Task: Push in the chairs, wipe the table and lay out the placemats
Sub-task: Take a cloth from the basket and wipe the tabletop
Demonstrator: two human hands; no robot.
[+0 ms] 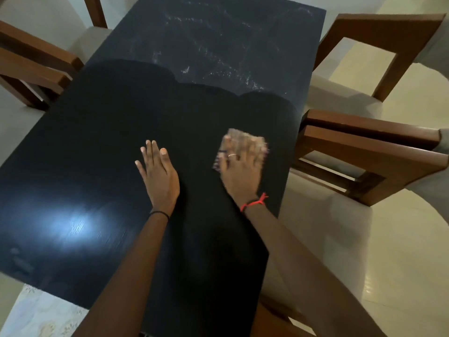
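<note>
A long black wooden desk fills most of the view. Its near half looks dark and clean. Its far half has pale dusty streaks, and a wavy line runs between the 2 parts. A bright spot of light shines on the near left side.

2 brown wooden chairs with pale seats stand just beside the desk's right edge, a near one and a far one. Another brown chair stands at the left edge. There is open pale tiled floor on the right, behind the chairs.

Both arms reach forward over the near end of the desk. The left hand lies flat on the bare desk top, fingers straight and close together, holding nothing. A thin black band is on that wrist.

The right hand is near the right edge and presses down on a small light-coloured cloth. The fingers are spread flat on top of the cloth, not curled round it. The hand and cloth look blurry. That hand has a ring, and a red thread is tied at the wrist.
</note>
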